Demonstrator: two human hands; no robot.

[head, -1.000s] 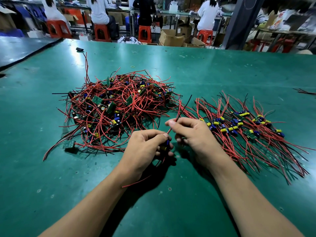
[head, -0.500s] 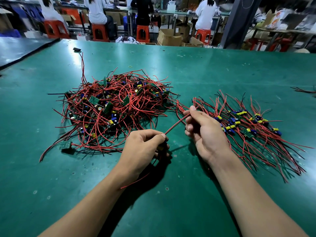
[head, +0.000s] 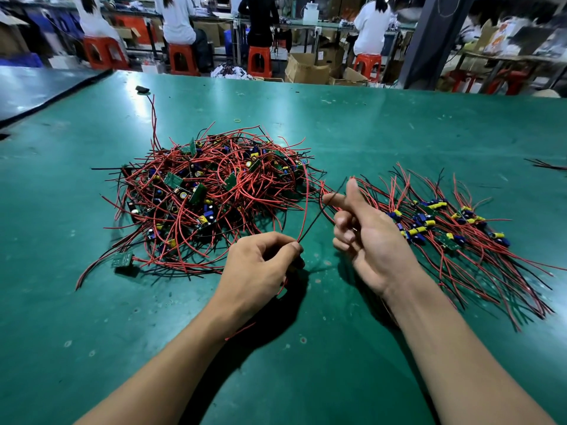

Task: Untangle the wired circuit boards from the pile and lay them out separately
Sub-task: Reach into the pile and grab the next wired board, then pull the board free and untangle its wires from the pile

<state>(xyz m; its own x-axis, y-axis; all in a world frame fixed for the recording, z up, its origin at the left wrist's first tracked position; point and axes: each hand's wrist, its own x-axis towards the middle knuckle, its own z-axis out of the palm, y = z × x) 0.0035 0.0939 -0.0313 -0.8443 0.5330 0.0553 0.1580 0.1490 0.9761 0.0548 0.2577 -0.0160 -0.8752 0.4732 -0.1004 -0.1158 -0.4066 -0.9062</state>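
A tangled pile [head: 214,204] of small green circuit boards with red and black wires lies on the green table [head: 399,133], left of centre. A separate spread of laid-out boards [head: 445,228] lies to the right. My left hand [head: 260,268] grips one wired board in front of the pile; the board itself is hidden in my fist. Its red and black wires [head: 306,222] rise from between my thumb and forefinger. My right hand [head: 368,237] hovers beside it with thumb and forefinger spread apart. The black wire runs past them, and they do not pinch it.
One loose board [head: 122,259] lies at the pile's near left edge. A small black object [head: 141,88] and a yellow rubber band [head: 237,120] lie farther back. Stray wires [head: 549,165] lie at the right edge. People sit on red stools [head: 259,61] beyond the table.
My right hand slid along the held board's wires away from my left hand and then spread its thumb and forefinger, releasing them. My left hand stayed in place, still gripping.
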